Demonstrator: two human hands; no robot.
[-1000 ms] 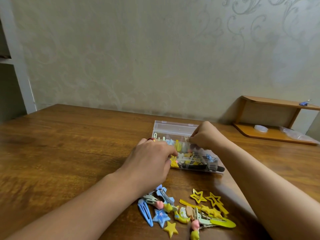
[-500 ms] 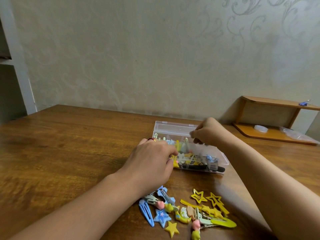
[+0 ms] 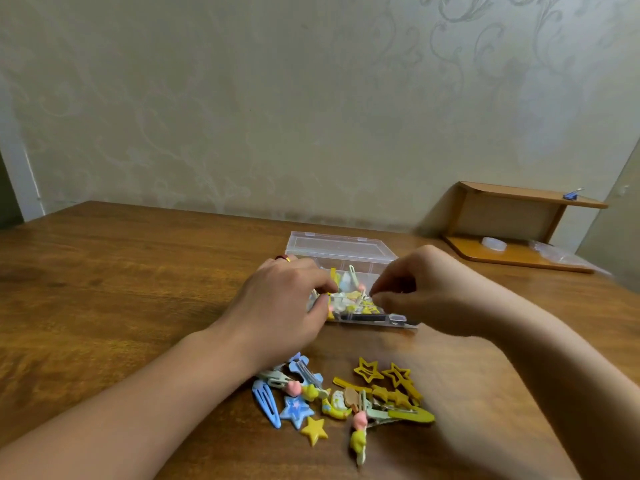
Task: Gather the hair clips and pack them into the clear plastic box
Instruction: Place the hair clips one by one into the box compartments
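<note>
My left hand (image 3: pixel 280 303) sits at the box's (image 3: pixel 341 249) nine o'clock side, fingers curled, thumb and forefinger closing at the near left corner of the box; whether they pinch the wall or a clip there I cannot tell. A ring (image 3: pixel 284 258) shows on a finger of that hand. My right hand (image 3: pixel 429 289) is at the box's three o'clock, fingers curled in toward the contents, tips just over the clips inside; I cannot tell if they have hold of anything.

The box stands on the table (image 3: pixel 121 289) at twelve o'clock from me, its lid open and tipped back toward the wall. It is partly filled: yellow, white and pale blue clips jumbled inside, and a black clip (image 3: pixel 367 317) lying along the near wall.

The loose clips (image 3: pixel 343 400) lie in a heap on the table at six o'clock from the box, just beside my left forearm. Among them are a long blue clip (image 3: pixel 266 403) at the heap's nine o'clock, a blue star (image 3: pixel 296 410), a solid yellow star (image 3: pixel 314 430), and two yellow outline stars (image 3: pixel 367 369) at its one o'clock.

A small shelf (image 3: pixel 519 233) stands against the wall at two o'clock.
</note>
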